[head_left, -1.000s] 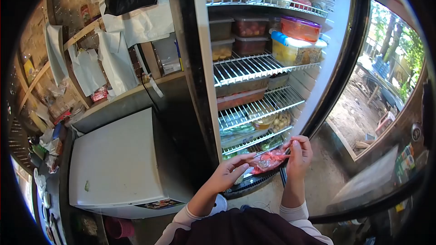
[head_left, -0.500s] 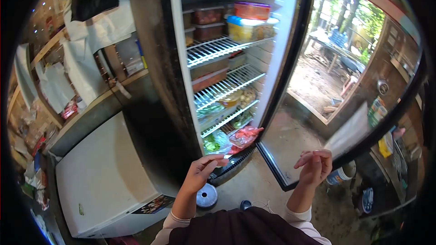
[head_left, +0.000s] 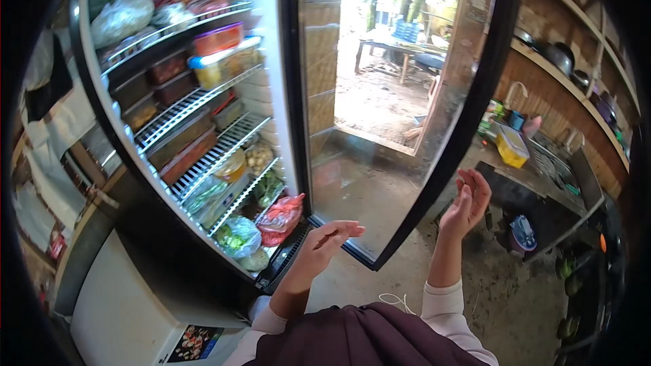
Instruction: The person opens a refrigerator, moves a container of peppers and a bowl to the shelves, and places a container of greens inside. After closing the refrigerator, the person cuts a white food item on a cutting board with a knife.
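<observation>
An upright fridge stands open at the left, its glass door (head_left: 380, 183) swung out to the right. My left hand (head_left: 328, 244) is held in the air in front of the fridge's lower right corner, fingers stretched and apart from the thumb, holding nothing. To the right of the door's lower edge, my right hand (head_left: 466, 202) is raised with fingers loosely curved and nothing in it. On the fridge's bottom level lie a red plastic bag (head_left: 280, 219) and a clear bag of greens (head_left: 237, 236). Lidded containers (head_left: 220, 39) and wrapped food fill the wire shelves (head_left: 220, 156) above.
A white chest-like appliance (head_left: 115, 305) is at the lower left. At the right, a counter holds a yellow container (head_left: 510, 146), and wall shelves (head_left: 569, 74) carry pots. A white cord (head_left: 397, 300) lies on the floor. Trees and a table show through the glass.
The view has turned to the right, bringing the fridge leftward and more of the counter and wall shelves into sight. Both hands remain raised and free of objects, the right now pictured slightly higher.
</observation>
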`<move>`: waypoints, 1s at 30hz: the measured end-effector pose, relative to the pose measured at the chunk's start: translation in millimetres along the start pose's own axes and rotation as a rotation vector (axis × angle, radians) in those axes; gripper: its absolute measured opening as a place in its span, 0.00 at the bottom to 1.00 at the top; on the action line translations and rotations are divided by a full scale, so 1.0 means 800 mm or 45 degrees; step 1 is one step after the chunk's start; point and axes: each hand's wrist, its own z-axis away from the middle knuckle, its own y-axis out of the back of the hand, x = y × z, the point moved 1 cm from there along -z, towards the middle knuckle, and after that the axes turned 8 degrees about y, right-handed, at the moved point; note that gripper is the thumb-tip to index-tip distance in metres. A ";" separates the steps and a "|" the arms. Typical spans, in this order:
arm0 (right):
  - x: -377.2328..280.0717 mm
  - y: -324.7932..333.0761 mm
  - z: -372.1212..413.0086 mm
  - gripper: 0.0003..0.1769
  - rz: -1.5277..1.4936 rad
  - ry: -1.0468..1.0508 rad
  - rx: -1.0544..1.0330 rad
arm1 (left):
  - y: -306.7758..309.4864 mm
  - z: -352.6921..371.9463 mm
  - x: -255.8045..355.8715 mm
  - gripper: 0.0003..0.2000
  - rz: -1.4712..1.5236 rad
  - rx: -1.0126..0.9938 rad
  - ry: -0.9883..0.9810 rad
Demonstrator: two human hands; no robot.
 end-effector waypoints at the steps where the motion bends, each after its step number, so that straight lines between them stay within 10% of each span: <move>1: 0.012 0.014 -0.005 0.18 0.138 -0.013 0.021 | -0.013 -0.013 -0.004 0.14 -0.003 -0.030 0.004; 11: 0.099 0.044 -0.007 0.41 0.303 -0.495 -0.281 | -0.096 -0.096 -0.035 0.17 0.000 -0.253 -0.046; 30: 0.051 0.060 0.007 0.21 0.101 -0.638 -0.460 | -0.081 -0.071 -0.036 0.16 -0.383 -0.044 -0.258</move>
